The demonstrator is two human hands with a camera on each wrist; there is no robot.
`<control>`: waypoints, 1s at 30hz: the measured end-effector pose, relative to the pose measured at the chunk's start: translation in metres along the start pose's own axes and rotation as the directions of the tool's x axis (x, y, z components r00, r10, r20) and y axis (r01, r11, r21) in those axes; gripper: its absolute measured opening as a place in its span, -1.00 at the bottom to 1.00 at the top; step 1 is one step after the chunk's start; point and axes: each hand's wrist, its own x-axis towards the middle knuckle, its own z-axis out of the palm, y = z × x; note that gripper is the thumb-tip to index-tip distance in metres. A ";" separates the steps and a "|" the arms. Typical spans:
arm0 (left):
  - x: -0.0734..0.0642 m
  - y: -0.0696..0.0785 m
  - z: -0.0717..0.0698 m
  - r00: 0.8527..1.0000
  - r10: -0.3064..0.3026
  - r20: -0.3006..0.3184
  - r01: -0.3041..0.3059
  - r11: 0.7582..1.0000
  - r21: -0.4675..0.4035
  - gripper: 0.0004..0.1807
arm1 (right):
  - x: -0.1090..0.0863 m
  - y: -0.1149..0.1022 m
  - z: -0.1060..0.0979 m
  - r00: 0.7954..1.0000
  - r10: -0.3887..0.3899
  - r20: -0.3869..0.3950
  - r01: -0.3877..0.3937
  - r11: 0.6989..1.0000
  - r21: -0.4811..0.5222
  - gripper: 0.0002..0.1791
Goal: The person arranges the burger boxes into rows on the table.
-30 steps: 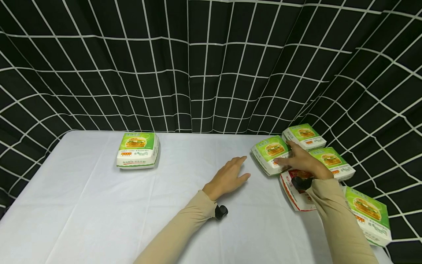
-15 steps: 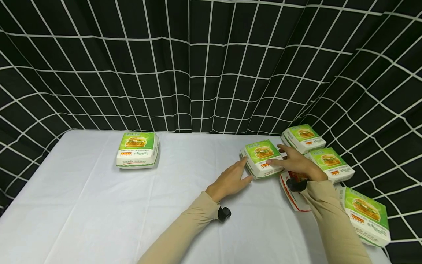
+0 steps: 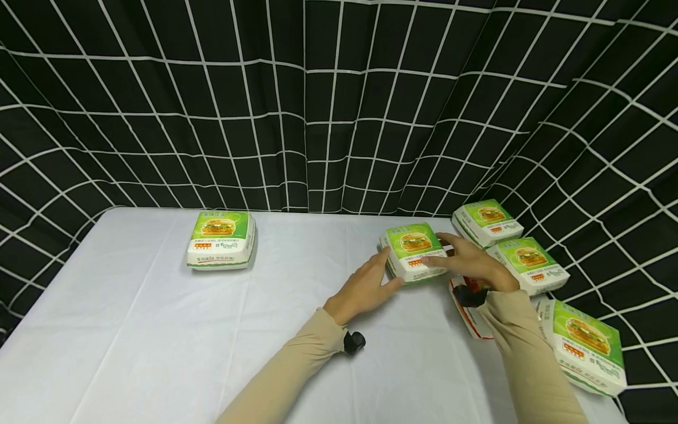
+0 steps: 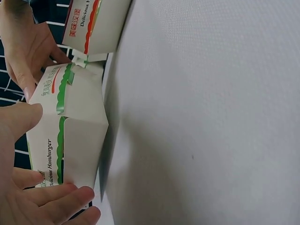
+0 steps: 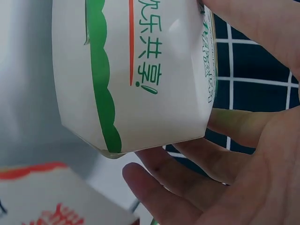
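Observation:
A green-and-white hamburger box is held between both hands near the back of the white table. My right hand grips its right side, thumb over the front top edge; its fingers reach behind the box's end in the right wrist view. My left hand is at the opposite side, fingertips along the left wall and thumb at the near corner. In the left wrist view the carton sits between the left thumb and fingers. A red-and-white hamburger box lies partly hidden under the right wrist.
Several green hamburger boxes stand on the right: one at the back, one beside the right wrist, one near the front. Another green box is alone at back left. A black gridded curtain surrounds the table.
The right hand has moved the green hamburger box leftward, away from the other boxes, to the left hand. The left fingers, apart from it a second ago, are now against its side.

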 end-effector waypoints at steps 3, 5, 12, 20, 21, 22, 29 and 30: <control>-0.003 -0.004 -0.004 1.000 -0.006 -0.011 0.006 1.000 -0.021 -0.12 | 0.003 -0.005 0.003 1.000 -0.012 -0.005 0.012 1.000 0.005 0.07; -0.005 -0.007 -0.006 1.000 -0.012 -0.021 0.011 0.999 -0.031 -0.12 | 0.004 -0.008 0.005 1.000 -0.027 -0.006 0.027 1.000 0.005 0.06; -0.009 -0.016 -0.013 0.998 -0.020 -0.060 0.020 1.000 -0.002 -0.13 | 0.006 -0.018 0.010 0.997 -0.076 -0.008 0.076 0.997 -0.019 0.02; -0.015 -0.020 -0.022 0.996 -0.003 -0.084 0.009 0.998 0.062 -0.15 | 0.008 -0.027 0.015 0.992 -0.124 -0.011 0.124 0.992 -0.007 0.01; -0.016 -0.020 -0.023 0.996 -0.003 -0.089 0.009 0.998 0.064 -0.16 | 0.008 -0.027 0.017 0.992 -0.127 -0.015 0.127 0.992 0.000 0.00; -0.017 -0.021 -0.025 0.996 -0.003 -0.094 0.009 0.998 0.062 -0.16 | 0.008 -0.028 0.018 0.992 -0.129 -0.018 0.129 0.992 0.008 0.00; -0.024 -0.028 -0.033 0.994 -0.017 -0.107 0.021 0.999 0.033 -0.16 | 0.011 -0.032 0.028 0.986 -0.163 -0.033 0.165 0.985 0.049 -0.01; -0.025 -0.029 -0.034 0.994 -0.021 -0.109 0.024 0.999 0.025 -0.16 | 0.012 -0.033 0.029 0.984 -0.172 -0.037 0.174 0.983 0.053 -0.01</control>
